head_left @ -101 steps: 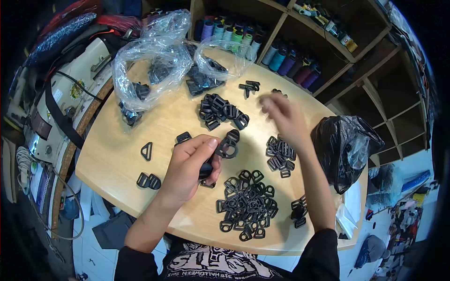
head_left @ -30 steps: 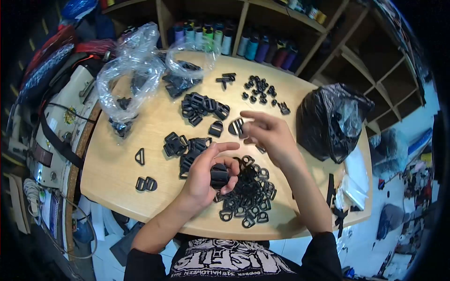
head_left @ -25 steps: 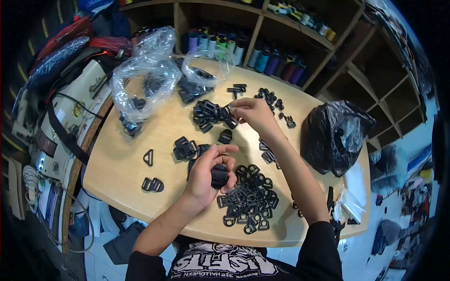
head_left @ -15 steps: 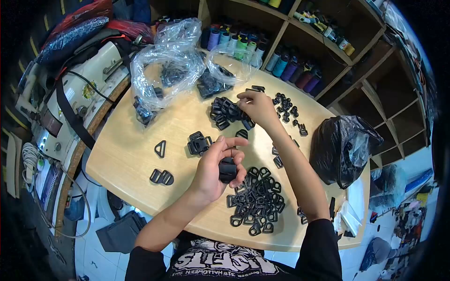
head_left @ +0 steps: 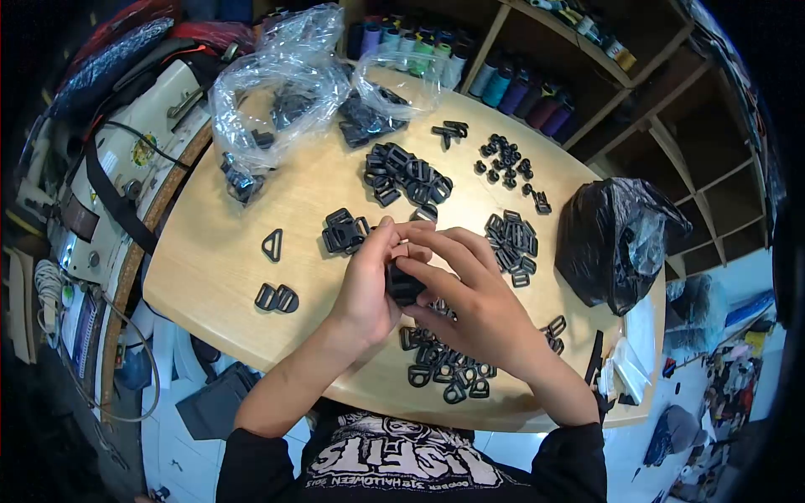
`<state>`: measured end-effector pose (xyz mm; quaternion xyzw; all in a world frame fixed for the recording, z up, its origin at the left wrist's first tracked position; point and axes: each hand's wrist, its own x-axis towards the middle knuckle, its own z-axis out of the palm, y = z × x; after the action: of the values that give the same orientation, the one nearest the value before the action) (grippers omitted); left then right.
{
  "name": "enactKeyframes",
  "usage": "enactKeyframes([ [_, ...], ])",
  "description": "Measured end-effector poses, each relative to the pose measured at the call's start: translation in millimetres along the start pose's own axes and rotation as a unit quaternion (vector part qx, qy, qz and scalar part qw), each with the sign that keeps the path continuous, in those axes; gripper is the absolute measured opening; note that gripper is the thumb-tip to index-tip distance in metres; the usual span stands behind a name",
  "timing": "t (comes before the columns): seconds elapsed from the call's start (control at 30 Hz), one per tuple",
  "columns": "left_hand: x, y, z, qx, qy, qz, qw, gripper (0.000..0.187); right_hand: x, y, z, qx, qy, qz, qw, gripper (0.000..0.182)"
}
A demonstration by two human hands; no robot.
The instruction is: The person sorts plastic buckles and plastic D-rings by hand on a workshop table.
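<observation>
My left hand (head_left: 366,289) is closed around black plastic buckles (head_left: 404,283) above the middle of the table (head_left: 210,289). Against the same buckles rests my right hand (head_left: 474,302), its fingers bent over them; whether it grips a piece of its own is hidden. Beneath my right hand lies a pile of black ring-ended pieces (head_left: 449,369), partly covered. Just beyond my left hand is a small group of black buckles (head_left: 342,231). Farther back sits a larger heap of black buckles (head_left: 407,173). Black slider pieces (head_left: 513,239) lie to the right of my hands.
Clear plastic bags (head_left: 281,92) stand at the back left, and a black plastic bag (head_left: 616,243) at the right edge. A triangular ring (head_left: 272,245) and two small pieces (head_left: 277,298) lie left. Thread spools (head_left: 496,88) line the shelf; a sewing machine (head_left: 138,159) is far left.
My right hand has come back from the rear heap to my left hand and the buckles in it. The camera view has shifted slightly.
</observation>
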<state>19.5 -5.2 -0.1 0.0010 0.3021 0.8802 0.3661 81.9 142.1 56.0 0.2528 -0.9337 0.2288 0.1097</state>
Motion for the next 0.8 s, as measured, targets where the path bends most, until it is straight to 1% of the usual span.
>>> enactKeyframes([
  [0.07,0.5,-1.0,2.3,0.036,0.010,0.013,0.999,0.052,-3.0,-0.7,3.3,-0.007,0.019,-0.005,1.000,0.063],
  [0.13,-3.3,2.2,9.2,0.043,0.015,0.006,0.999,0.052,-3.8,-3.5,5.3,0.024,0.036,0.054,0.998,0.057],
  [0.17,-3.8,1.2,10.6,0.050,0.018,0.017,0.998,0.052,-4.8,-3.1,5.8,0.025,0.036,0.055,0.998,0.057],
  [0.23,-3.9,0.1,9.9,0.057,0.020,0.026,0.998,0.052,-7.0,-1.2,6.2,0.018,0.070,0.000,0.997,0.052],
  [0.27,-3.7,1.1,7.2,0.050,0.010,0.020,0.999,0.052,-8.5,0.7,4.2,0.018,0.070,0.000,0.997,0.052],
  [0.33,-4.4,1.0,7.1,0.041,0.002,0.014,0.999,0.052,-14.5,5.0,-2.4,0.016,0.141,-0.033,0.989,0.040],
  [0.37,-4.6,1.3,10.9,0.032,0.009,0.017,0.999,0.052,-15.3,5.3,-7.0,0.097,0.151,0.008,0.984,0.028],
  [0.4,-4.4,1.3,13.1,0.024,0.015,0.019,0.999,0.053,-15.5,5.4,-6.5,0.097,0.150,0.008,0.984,0.028],
  [0.43,-3.5,0.2,12.6,0.022,0.016,0.020,0.999,0.053,-16.7,5.3,-5.8,0.117,0.152,0.049,0.980,0.026],
  [0.47,-2.7,-2.4,11.6,0.009,0.036,0.002,0.999,0.053,-19.3,4.8,-4.3,0.136,0.154,0.091,0.974,0.023],
  [0.5,-2.3,-4.8,11.1,-0.003,0.055,-0.018,0.998,0.053,-21.8,0.2,6.3,0.143,0.156,0.086,0.973,0.028],
  [0.53,-3.8,-4.6,12.2,-0.003,0.053,-0.021,0.998,0.053,-21.3,-12.7,6.0,0.178,0.139,0.115,0.967,0.031],
  [0.6,-9.4,-0.6,16.2,0.066,0.057,-0.028,0.996,0.052,-23.9,-16.0,20.0,0.123,0.149,0.124,0.973,0.031],
  [0.63,-9.7,-2.0,19.7,0.048,0.075,-0.019,0.996,0.049,-23.6,-19.7,27.3,0.123,0.149,0.126,0.973,0.031],
  [0.67,-9.8,-2.7,21.0,0.048,0.075,-0.019,0.996,0.049,-21.4,-23.4,34.4,0.088,0.188,0.109,0.972,0.029],
  [0.7,-9.6,-3.3,21.6,0.003,0.084,-0.018,0.996,0.047,-19.1,-27.9,40.9,0.054,0.225,0.091,0.969,0.029],
  [0.73,-9.7,-4.5,22.4,-0.041,0.094,-0.021,0.995,0.046,-19.6,-36.0,47.6,-0.030,0.218,0.043,0.974,0.030],
  [0.77,-7.9,-6.7,25.1,-0.077,0.092,-0.030,0.992,0.043,-19.2,-45.4,60.2,-0.037,0.255,0.054,0.965,0.031],
  [0.8,-7.4,-1.5,28.5,-0.074,0.091,-0.035,0.992,0.043,-18.1,-50.4,70.0,-0.046,0.293,0.067,0.953,0.032],
])
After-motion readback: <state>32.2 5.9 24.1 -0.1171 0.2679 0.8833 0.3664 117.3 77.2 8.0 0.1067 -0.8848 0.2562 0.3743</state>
